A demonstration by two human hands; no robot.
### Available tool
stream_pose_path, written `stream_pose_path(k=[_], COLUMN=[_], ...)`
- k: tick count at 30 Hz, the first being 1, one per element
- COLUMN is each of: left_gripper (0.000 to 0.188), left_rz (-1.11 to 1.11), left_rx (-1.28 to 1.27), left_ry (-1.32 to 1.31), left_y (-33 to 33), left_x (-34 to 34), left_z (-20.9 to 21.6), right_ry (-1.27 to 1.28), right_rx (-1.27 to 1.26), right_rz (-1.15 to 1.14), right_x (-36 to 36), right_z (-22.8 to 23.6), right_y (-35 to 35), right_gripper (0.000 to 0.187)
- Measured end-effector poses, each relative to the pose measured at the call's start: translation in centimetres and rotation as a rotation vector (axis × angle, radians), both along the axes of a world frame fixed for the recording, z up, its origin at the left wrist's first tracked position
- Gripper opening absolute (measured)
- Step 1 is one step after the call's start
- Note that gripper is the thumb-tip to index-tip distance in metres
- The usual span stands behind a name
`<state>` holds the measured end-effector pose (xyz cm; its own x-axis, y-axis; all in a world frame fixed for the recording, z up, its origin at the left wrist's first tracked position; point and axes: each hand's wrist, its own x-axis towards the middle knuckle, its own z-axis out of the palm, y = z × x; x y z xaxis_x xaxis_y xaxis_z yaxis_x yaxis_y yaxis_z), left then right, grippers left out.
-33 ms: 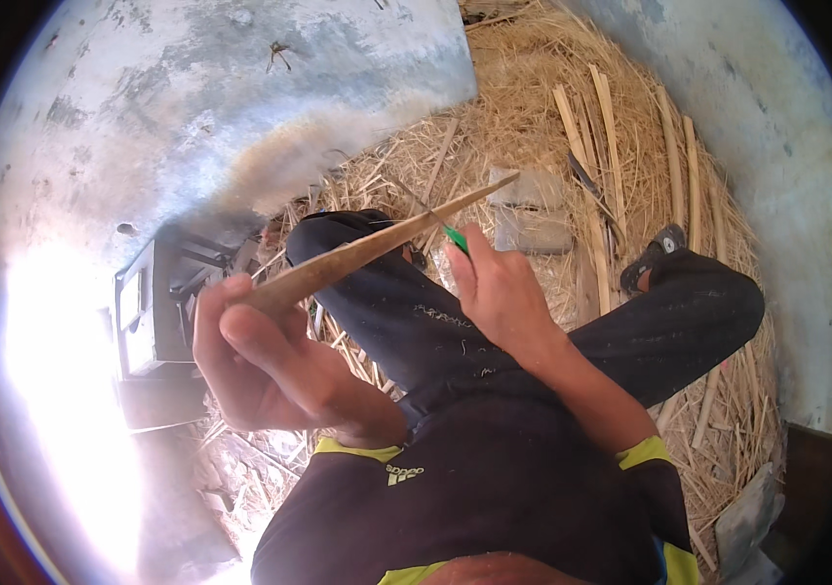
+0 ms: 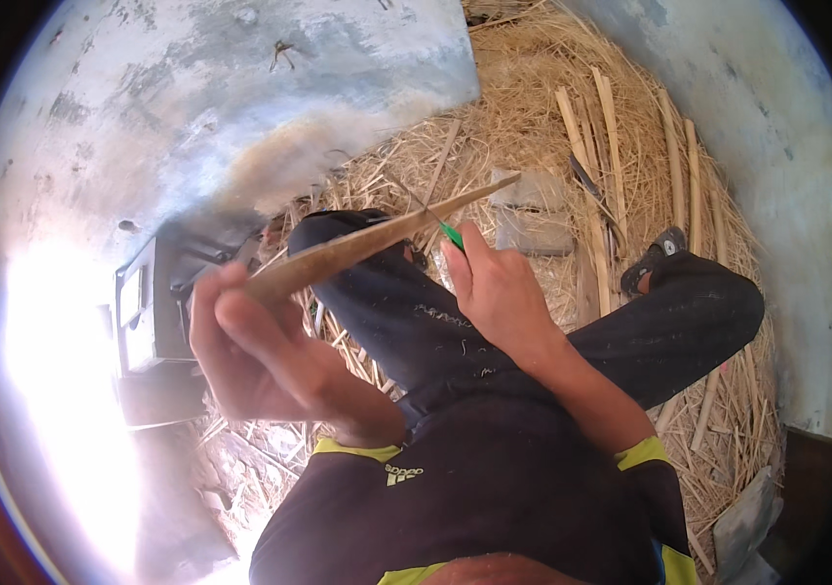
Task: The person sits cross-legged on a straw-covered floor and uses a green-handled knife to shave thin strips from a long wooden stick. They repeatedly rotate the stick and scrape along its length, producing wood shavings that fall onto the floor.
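Observation:
My left hand pinches the thick near end of a long tapered strip of wood or bamboo between thumb and fingers. The strip slants up and away to the right, ending in a narrow tip. In my right hand is a green-handled knife, its fingers closed round the handle. The thin dark blade crosses the strip near its far half and points away to the left. Whether the edge bites into the wood cannot be made out.
Shavings and straw cover the floor. Long split strips lie at the far right, with a dark curved blade-like tool on them. Grey blocks sit ahead. A boxy device stands left. Pale walls enclose the space.
My left hand and the strip's near end have shifted slightly up and to the left. The knife and my right hand are almost unmoved.

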<state>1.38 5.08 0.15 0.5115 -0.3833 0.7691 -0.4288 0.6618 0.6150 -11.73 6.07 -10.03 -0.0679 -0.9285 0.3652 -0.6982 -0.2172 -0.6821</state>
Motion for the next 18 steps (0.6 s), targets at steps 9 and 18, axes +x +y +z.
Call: stream_pose_path(k=[9,18], left_gripper=[0.025,0.029], left_rz=[-0.076,-0.077], left_rx=[0.095,0.117], left_ry=[-0.02,-0.062], left_y=[0.8,1.2], left_x=[0.4,0.7], left_z=[0.0,0.5], right_ry=[0.202,0.037], right_rx=[0.205,0.251], right_rz=[-0.226,-0.14], right_x=[-2.3,-1.9], right_z=[-7.8,-6.1], right_y=[-0.2,-0.7], right_gripper=[0.024,0.025])
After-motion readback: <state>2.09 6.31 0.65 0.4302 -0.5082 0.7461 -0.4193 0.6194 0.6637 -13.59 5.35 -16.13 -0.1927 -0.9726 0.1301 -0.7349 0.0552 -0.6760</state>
